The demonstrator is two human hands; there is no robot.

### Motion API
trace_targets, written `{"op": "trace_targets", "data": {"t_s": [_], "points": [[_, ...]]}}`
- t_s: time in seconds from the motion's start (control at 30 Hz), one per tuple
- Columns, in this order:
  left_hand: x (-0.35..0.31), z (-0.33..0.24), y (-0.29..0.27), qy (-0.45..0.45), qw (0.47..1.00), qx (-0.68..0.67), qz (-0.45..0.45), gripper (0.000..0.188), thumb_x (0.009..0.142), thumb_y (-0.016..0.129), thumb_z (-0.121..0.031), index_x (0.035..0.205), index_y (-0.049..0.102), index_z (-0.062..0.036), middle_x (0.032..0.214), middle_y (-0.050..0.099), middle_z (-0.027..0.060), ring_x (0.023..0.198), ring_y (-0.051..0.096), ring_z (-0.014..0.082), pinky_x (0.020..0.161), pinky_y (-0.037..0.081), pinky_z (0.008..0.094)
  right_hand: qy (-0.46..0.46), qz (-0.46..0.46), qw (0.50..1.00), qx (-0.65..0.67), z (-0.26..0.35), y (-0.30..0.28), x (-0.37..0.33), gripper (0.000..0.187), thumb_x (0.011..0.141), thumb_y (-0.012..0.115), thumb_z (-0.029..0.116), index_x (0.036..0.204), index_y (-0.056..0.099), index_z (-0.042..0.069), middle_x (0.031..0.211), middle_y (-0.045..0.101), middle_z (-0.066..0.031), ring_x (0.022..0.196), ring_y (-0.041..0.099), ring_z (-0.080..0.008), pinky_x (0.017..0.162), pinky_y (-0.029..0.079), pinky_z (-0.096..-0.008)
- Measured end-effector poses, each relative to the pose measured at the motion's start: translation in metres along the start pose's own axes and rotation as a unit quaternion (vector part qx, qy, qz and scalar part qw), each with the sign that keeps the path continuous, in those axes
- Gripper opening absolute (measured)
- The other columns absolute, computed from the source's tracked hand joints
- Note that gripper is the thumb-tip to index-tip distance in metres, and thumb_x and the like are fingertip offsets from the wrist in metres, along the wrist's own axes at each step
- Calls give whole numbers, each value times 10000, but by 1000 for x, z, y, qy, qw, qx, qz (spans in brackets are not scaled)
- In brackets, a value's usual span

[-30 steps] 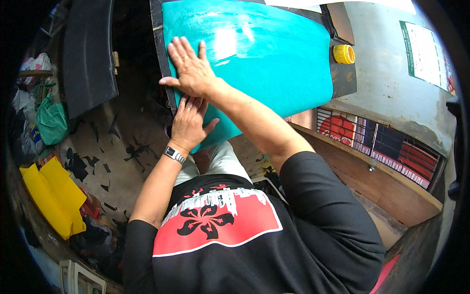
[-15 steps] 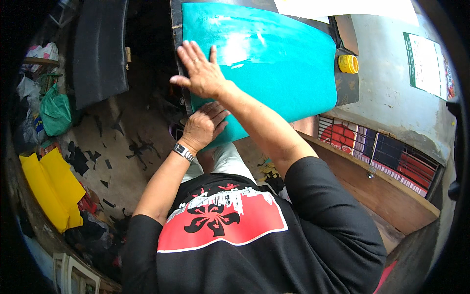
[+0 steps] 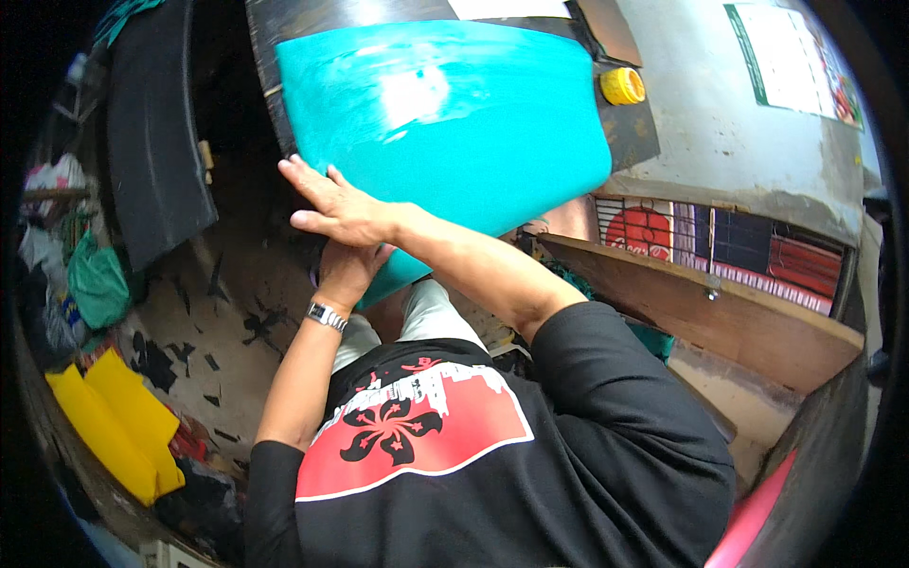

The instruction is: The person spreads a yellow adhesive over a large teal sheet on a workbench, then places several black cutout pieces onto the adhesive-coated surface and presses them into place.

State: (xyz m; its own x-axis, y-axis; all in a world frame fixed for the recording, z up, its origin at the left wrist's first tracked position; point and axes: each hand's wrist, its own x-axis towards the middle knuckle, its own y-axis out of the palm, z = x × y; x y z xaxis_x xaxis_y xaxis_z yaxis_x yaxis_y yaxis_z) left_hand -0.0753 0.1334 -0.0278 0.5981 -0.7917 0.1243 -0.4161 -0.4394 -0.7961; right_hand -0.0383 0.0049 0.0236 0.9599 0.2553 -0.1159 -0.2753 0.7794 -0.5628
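A turquoise sheet (image 3: 454, 142) lies over a dark tabletop (image 3: 379, 9), its near edge sagging toward my lap. A wet-looking shine spreads across its upper part. My right hand (image 3: 346, 208) crosses over to the sheet's lower left edge, palm down, fingers stretched and thumb apart; nothing is in it. Just beneath is my left hand (image 3: 348, 270), with a metal watch (image 3: 327, 316) on its wrist. It is at the sheet's lower left corner. The right hand covers most of its fingers, so their grip does not show.
A yellow tub (image 3: 622, 86) stands at the table's right side. Beyond the floor gap on the left hangs a long black panel (image 3: 156, 142). Dark scraps litter the floor near a folded yellow sheet (image 3: 114, 426). A wooden board (image 3: 720, 303) runs along the right.
My right hand has come down along the sheet's left edge and now overlaps my left hand. The whole view has shifted, with the table lower and further left in it.
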Motion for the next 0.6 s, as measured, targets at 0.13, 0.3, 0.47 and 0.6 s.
{"op": "trace_targets", "data": {"t_s": [0.13,0.3,0.47,0.6], "points": [[8,-14,-11,29,999,-6,-32,460,847,721,-229,1290,618,-159,1338,560,47,1316,482,280,1090,394,447,27,-195,953,231,-27,-96,-79,711,1003,557,350,1575,218,97,1616,209,-221,1503,192,-359,1212,193,-443],[26,-50,1,-85,988,130,-12,711,890,653,-426,1499,405,-158,1581,328,80,1482,241,321,1185,218,514,329,-431,839,-32,-129,-297,-214,543,953,602,480,1351,599,111,1191,675,-115,1027,671,-199,889,512,-351],[38,-63,16,-152,963,223,-4,817,889,597,-557,1545,332,-148,1635,243,75,1513,155,348,1199,142,566,444,-473,740,-177,-248,-433,-288,711,861,591,639,1344,615,117,1281,639,-208,1218,601,-337,1024,455,-433],[38,-60,19,-153,950,273,3,823,906,523,-630,1550,326,-156,1643,229,57,1522,139,325,1206,117,566,535,-357,743,-184,-346,-503,-286,951,812,408,849,1417,545,128,1455,481,-236,1386,432,-352,1143,328,-479]]}}
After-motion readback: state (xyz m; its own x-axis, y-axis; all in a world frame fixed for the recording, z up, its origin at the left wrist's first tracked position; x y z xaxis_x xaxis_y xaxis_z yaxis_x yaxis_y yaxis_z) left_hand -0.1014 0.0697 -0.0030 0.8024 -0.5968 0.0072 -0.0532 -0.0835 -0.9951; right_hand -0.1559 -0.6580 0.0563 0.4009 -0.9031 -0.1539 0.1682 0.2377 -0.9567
